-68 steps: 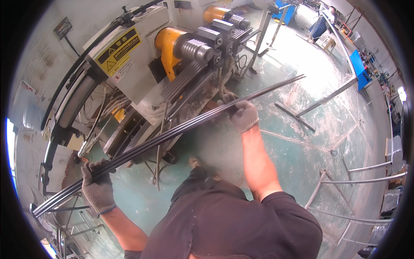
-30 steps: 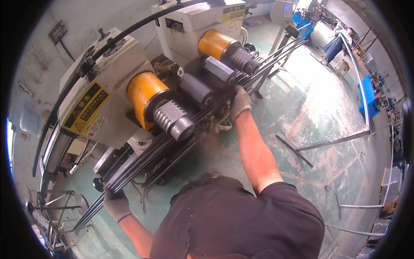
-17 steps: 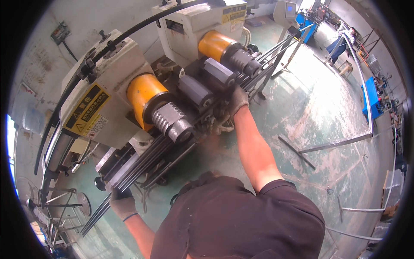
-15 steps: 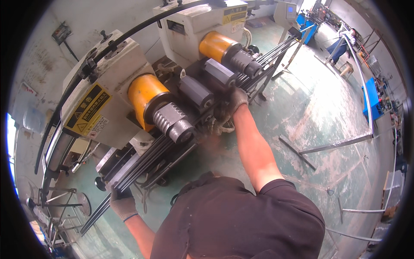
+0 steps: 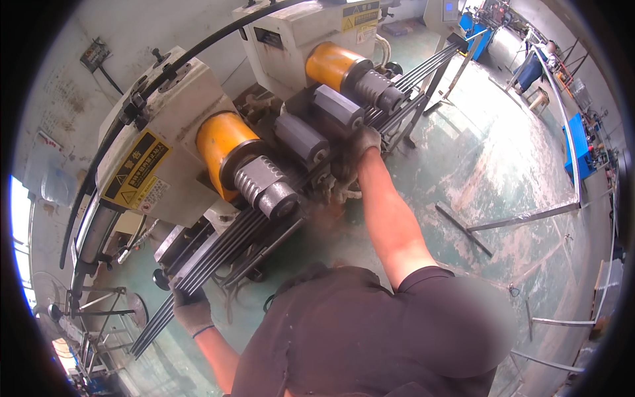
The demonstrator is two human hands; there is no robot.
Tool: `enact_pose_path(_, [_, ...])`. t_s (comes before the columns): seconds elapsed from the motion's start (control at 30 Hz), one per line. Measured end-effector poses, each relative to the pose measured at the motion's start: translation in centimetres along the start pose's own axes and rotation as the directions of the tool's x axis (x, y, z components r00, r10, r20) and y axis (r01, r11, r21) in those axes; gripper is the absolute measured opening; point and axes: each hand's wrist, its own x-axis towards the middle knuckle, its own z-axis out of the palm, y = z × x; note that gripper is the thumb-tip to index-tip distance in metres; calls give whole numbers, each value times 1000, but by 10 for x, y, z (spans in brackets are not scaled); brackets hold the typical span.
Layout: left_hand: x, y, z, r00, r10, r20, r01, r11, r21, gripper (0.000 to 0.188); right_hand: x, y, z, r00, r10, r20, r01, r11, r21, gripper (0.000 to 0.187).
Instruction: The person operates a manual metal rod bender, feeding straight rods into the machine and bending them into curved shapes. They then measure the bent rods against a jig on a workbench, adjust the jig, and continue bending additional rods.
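Observation:
Several long, thin dark metal bars point(image 5: 220, 257) run side by side from lower left to upper right, past the machine's rollers. My left hand point(image 5: 190, 311), in a grey work glove, is closed round the bars near their lower-left end. Farther along, my right hand point(image 5: 365, 141), in a dirty glove, is closed at the bars beside two grey faceted rollers point(image 5: 301, 138). Its fingertips are mostly hidden in dark shade. Between my hands, a ridged steel shaft point(image 5: 266, 185) juts from an orange cylinder point(image 5: 226, 147) above the bars.
A second orange cylinder point(image 5: 336, 65) with a ridged shaft stands farther along. Pale machine housings point(image 5: 175, 99) carry yellow warning labels and a black hose. Metal frames point(image 5: 526, 217) stand on the worn green floor at right. Another person point(image 5: 531, 69) is in the far background.
My right hand has shifted slightly farther along the machine. The bars look more spread out, both by my left hand and at the far end. The distant person has changed posture.

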Motion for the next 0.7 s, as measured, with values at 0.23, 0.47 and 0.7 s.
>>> enact_pose_path(0.23, [2, -8, 31, 987, 90, -133, -84, 995, 46, 33, 14, 9, 21, 976, 65, 209, -140, 919, 369, 43])
enact_pose_path(0.47, [-12, -37, 30, 942, 327, 73, -300, 726, 619, 42, 23, 18, 53, 979, 198, 37, -182, 790, 585, 36])
enact_pose_path(0.7, [-22, -33, 59, 984, 83, -155, -94, 993, -70, 38, 23, 60, 85, 987, 156, -29, -1, 188, 982, 52])
